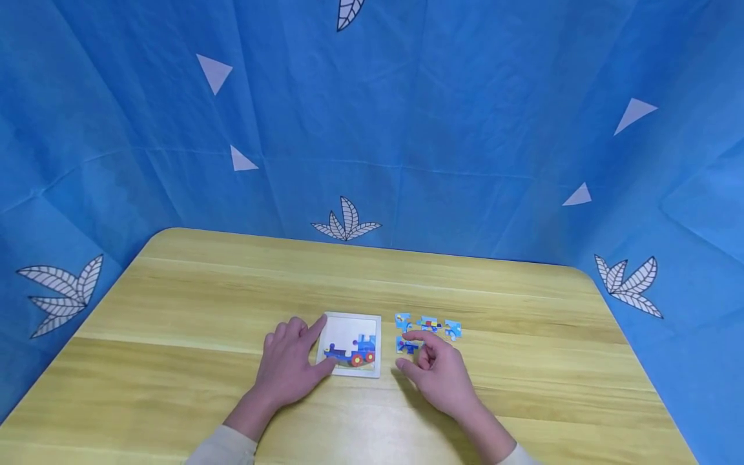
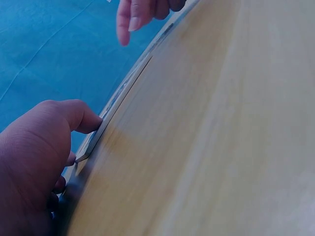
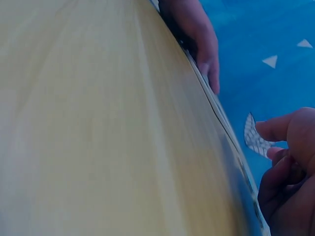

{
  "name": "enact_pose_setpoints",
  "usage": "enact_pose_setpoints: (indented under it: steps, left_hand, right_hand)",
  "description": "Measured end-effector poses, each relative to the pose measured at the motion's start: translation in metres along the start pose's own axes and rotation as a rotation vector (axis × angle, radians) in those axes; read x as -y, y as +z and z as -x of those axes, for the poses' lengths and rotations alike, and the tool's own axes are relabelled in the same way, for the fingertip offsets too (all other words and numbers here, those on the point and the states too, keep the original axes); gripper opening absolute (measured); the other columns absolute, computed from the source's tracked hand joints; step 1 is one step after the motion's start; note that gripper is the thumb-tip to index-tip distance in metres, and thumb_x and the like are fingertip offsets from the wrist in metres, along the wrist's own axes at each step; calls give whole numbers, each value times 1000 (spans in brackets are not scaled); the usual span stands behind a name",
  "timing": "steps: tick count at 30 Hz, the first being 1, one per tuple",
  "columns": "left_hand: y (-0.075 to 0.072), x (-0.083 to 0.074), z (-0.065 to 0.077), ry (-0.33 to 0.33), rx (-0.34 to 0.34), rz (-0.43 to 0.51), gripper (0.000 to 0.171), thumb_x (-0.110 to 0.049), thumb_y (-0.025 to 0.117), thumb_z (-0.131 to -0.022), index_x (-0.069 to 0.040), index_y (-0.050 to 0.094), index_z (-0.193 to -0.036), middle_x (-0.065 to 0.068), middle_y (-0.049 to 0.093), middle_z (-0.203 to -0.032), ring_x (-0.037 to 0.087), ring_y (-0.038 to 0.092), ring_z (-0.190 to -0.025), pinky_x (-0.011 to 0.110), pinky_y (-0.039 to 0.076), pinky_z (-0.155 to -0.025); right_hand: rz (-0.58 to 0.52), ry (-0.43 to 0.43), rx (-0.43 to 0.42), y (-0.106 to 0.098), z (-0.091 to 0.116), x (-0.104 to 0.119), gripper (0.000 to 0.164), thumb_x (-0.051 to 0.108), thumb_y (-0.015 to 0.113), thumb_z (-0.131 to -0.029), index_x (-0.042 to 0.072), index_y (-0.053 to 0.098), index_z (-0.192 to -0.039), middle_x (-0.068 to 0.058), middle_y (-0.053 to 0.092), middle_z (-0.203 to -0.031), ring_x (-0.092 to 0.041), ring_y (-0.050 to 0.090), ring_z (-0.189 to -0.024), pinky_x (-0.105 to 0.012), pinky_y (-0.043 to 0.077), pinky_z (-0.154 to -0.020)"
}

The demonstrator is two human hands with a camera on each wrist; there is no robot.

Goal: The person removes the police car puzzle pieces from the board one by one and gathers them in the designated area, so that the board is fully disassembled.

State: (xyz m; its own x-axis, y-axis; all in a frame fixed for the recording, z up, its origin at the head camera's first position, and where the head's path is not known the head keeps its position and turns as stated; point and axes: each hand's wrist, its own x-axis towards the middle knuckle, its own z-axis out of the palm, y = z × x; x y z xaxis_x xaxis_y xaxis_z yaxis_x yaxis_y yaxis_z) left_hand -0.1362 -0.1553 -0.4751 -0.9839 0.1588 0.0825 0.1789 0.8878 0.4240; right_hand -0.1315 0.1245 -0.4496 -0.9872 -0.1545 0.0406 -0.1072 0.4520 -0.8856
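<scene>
A small square puzzle tray (image 1: pixel 378 342) with a pale rim lies on the table, its lower part filled with pieces that show a blue train with red and yellow wheels. My left hand (image 1: pixel 287 365) rests at the tray's left side, with the index finger at the upper left corner and the thumb pressing near the lower edge. Over the loose puzzle pieces (image 1: pixel 430 323) to the right hovers my right hand (image 1: pixel 438 373). Its thumb and index finger stand apart with nothing visible between them, while the other fingers are bent. One piece (image 1: pixel 401 345) lies partly under that index finger.
The wooden table (image 1: pixel 203 310) extends around the tray and pieces. A blue cloth (image 1: pixel 407 116) with printed white leaves and triangles hangs behind and beside it. Both wrist views look low along the tabletop, where the tray shows only as a thin edge.
</scene>
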Motion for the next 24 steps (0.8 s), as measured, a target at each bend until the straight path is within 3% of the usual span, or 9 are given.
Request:
enact_pose_setpoints:
  steps: [7, 11, 15, 24]
  left_hand:
    - [-1, 0, 0, 8, -2, 0, 79, -54, 69, -84, -17, 48, -150, -2, 36, -95, 21, 32, -87, 37, 23, -75]
    - [-2, 0, 0, 10, 1, 6, 79, -54, 69, -84, -16, 48, -151, -1, 36, -95, 21, 32, -87, 37, 24, -75]
    - [-3, 0, 0, 9, 2, 6, 80, -55, 68, -84, -17, 47, -151, -1, 37, -96, 21, 32, -87, 37, 24, -76]
    - [-2, 1, 0, 15, 5, -2, 79, -55, 67, -85, -17, 48, -151, -1, 37, -96, 21, 32, -87, 38, 24, -75]
  right_hand:
    - [13, -15, 70, 22, -5, 15, 43, 9, 81, -83, 9, 67, -123, 7, 42, -62, -7, 40, -55, -27, 41, -58]
    - [50, -28, 114, 31, -8, 18, 46, 12, 80, -84, 9, 64, -127, 8, 44, -62, -6, 41, -55, -29, 43, -60]
    - [60, -35, 140, 36, -12, 19, 51, 14, 80, -84, 8, 62, -132, 9, 45, -62, -6, 42, -55, -30, 45, -64]
    - [139, -8, 160, 39, -16, 21, 55, 19, 79, -85, 11, 59, -136, 7, 49, -61, -7, 44, -53, -30, 44, -59]
